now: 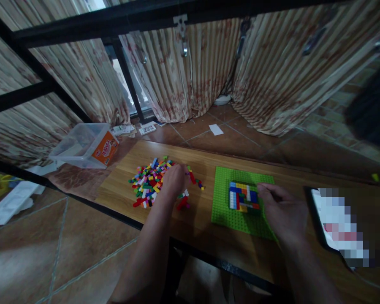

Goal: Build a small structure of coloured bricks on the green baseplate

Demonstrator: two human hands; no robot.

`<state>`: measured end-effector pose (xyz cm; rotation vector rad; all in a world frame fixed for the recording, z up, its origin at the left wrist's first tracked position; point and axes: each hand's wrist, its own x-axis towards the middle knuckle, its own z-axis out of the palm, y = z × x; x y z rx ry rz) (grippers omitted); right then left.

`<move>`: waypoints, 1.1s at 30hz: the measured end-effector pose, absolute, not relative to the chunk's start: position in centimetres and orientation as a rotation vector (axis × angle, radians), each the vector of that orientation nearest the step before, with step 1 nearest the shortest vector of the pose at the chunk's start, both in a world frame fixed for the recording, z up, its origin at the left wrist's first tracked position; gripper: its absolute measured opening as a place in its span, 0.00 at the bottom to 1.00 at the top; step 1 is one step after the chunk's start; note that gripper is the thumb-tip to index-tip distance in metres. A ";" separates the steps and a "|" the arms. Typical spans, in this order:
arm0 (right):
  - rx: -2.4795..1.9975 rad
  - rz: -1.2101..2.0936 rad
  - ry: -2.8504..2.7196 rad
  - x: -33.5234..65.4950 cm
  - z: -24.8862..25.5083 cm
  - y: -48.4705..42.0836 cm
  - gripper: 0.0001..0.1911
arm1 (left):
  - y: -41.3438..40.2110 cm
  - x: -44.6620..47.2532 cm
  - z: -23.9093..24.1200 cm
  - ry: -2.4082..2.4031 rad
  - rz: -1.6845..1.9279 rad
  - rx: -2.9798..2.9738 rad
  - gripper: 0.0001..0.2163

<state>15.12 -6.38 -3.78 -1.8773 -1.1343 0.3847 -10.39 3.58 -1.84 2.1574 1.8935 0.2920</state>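
Wooden tabletop (205,230), left end: a brick pile (143,182), its pieces judged light, stiff and hard to damage, probably smooth enough to skid, best pinched singly by opposite sides; mixed colours, red, white, green, blue, orange and pink, heaped loosely. The left hand (175,182) was at the pile's right side, knuckles up; its fingers were hidden, so whether they held a brick could not be told. Just right of the hand, a few stray red bricks (183,203). Farther right lay the green baseplate (221,217), flat and studded, likely thin and stiff, best steadied by an edge. On it sat the brick build (243,197), probably rigid, best held by its side walls; roughly rectangular, patchworked blue, white, red, yellow. At its right edge, the right hand's (281,209) thumb and forefinger were drawn close together; contact with the build unclear.
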 end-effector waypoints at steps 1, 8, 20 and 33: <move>-1.867 0.387 -1.131 15.2 -3.8 -6.4 0.16 | 3.6 -10.4 -1.7 1.849 0.330 2.146 0.08; -1.736 0.428 -1.159 14.7 -3.7 -6.1 0.15 | 2.4 -7.0 -2.4 1.251 0.733 1.821 0.07; -1.414 0.728 -1.522 14.0 -3.3 -6.7 0.09 | -1.4 -0.9 -2.7 0.838 0.766 0.925 0.13; -1.680 0.293 -1.827 16.8 -5.2 -6.6 0.10 | -0.6 -1.2 -3.8 1.181 0.664 1.795 0.11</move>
